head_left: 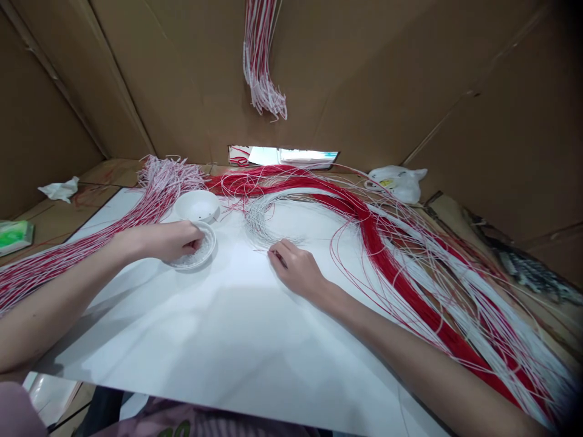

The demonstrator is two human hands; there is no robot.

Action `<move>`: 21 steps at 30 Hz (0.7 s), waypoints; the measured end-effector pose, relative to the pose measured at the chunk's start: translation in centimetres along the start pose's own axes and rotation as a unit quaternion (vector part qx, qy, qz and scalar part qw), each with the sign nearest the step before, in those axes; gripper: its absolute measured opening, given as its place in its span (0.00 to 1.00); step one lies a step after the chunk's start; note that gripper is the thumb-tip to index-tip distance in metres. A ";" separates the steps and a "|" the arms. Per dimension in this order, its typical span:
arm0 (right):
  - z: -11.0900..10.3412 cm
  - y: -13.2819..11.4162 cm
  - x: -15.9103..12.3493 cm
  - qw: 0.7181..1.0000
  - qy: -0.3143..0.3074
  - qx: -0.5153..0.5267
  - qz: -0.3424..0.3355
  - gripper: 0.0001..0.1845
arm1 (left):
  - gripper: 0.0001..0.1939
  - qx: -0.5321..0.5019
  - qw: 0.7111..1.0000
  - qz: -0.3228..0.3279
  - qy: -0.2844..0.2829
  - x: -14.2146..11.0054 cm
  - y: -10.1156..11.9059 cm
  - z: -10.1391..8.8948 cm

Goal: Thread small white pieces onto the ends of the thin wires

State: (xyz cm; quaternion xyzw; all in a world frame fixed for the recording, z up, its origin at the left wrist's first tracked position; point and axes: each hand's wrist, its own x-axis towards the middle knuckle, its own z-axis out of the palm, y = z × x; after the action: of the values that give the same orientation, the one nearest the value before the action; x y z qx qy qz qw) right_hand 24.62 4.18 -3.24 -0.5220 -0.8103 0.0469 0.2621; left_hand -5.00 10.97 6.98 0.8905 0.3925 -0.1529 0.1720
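My left hand (179,241) reaches into a white bowl (210,258) that holds small clear or whitish bits. Its fingers are curled together, and whatever is between them is hidden. My right hand (296,267) rests over the white board with thumb and index pinched at the near end of a coil of thin white cords (257,221). A thin reddish strand shows at those fingertips. Just behind the first bowl stands a second white bowl (197,205), with a few dark specks inside.
Thick red and white cord bundles (373,237) sweep along the back and right. Another bundle (150,203) with whitish ends lies left. A cord bunch (266,79) hangs on the cardboard wall (364,79). A plastic bag (401,182), crumpled tissue (60,190) and green pack (16,237) sit around the board (255,340).
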 end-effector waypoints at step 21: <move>0.0 -0.1 0.0 1.000 -0.006 -0.013 -0.005 0.09 | 0.08 -0.034 0.993 0.078 0.085 -2.2 2.3 -2.2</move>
State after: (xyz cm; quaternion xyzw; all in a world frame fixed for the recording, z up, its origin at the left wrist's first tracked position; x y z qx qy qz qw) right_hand 24.57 4.17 -3.20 -0.5207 -0.8151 0.0380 0.2511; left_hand -4.36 9.04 10.26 0.9217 0.3402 -0.0488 0.1799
